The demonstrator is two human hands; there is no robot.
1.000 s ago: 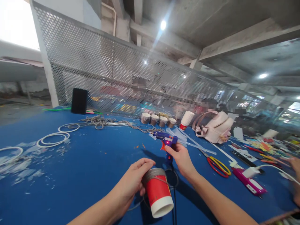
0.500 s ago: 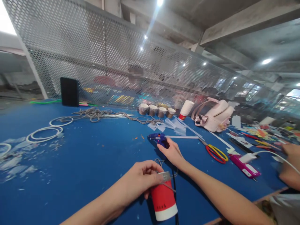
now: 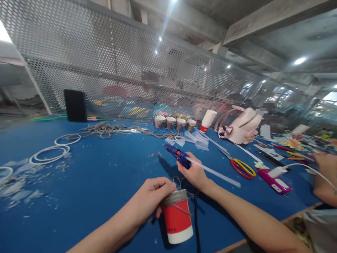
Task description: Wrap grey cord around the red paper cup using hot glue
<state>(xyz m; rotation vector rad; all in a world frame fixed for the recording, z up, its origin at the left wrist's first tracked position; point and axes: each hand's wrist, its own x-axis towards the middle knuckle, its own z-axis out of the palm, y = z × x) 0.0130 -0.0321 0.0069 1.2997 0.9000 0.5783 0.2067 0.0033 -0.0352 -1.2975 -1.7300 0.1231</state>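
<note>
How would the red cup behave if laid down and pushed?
The red cup looks papery, so probably light and easily dented. Its round wall suggests it may roll on its side. The grey cord wound around one end may stiffen it there.

I can read no text here. On the red-and-white cup (image 3: 177, 218) in my left hand (image 3: 155, 193), a short row of small dark characters (image 3: 172, 230) runs across the red, below my fingers and just above the white band; they are too small and blurred for me to make out. Beyond the fingers of my right hand (image 3: 194, 172), the stack of paper cups (image 3: 209, 118) has a yellowish mark (image 3: 203, 129) on its red part, too small to read from here.
</note>
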